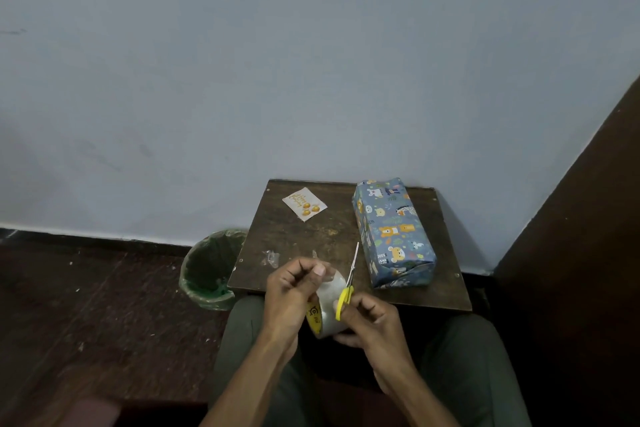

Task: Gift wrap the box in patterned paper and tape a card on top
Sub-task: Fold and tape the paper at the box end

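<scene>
The box (393, 234), wrapped in blue paper printed with cartoon animals, lies on the right side of a small dark wooden table (311, 236). A white card (304, 203) with gold balloons lies at the table's back left. Over the table's front edge, my left hand (294, 291) pinches the free end of clear tape pulled up from a tape roll (325, 312). My right hand (365, 319) grips yellow-handled scissors (348, 288), their blades pointing up and away, and its lower fingers steady the roll from beneath.
A green-lined waste bin (211, 270) stands on the floor left of the table. Small scraps of clear tape (270, 257) lie on the table near its front. A blue wall rises behind, and a dark panel (571, 253) stands at the right.
</scene>
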